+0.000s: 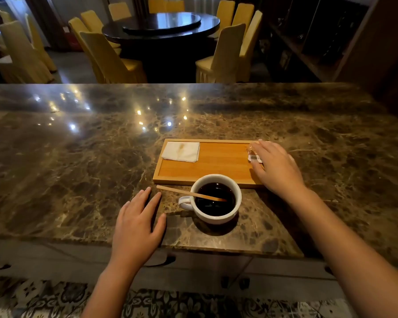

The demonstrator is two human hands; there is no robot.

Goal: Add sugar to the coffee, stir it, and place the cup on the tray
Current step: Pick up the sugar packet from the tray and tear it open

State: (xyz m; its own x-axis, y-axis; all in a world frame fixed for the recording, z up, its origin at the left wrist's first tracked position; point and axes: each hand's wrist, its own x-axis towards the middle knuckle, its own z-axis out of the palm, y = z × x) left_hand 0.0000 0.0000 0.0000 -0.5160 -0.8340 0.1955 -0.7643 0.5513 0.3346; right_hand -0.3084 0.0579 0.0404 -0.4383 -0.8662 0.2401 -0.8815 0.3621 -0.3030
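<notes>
Reaching flat over the sugar packet (254, 157), right hand (277, 167) hasn't pinched it; left hand (137, 223) rests released. Flimsy paper: pinch one edge.

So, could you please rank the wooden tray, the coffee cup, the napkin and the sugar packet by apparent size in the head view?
1. Wooden tray
2. Coffee cup
3. Napkin
4. Sugar packet, though the right hand covers most of it, so its full size is unsure.

One white ceramic cup of black coffee (216, 199), one thin wooden stirrer (189, 193), one rectangular wooden tray (213, 165), one folded white napkin (181, 151), one small sugar packet (254, 157), two bare hands (138, 222) (277, 167)
</notes>
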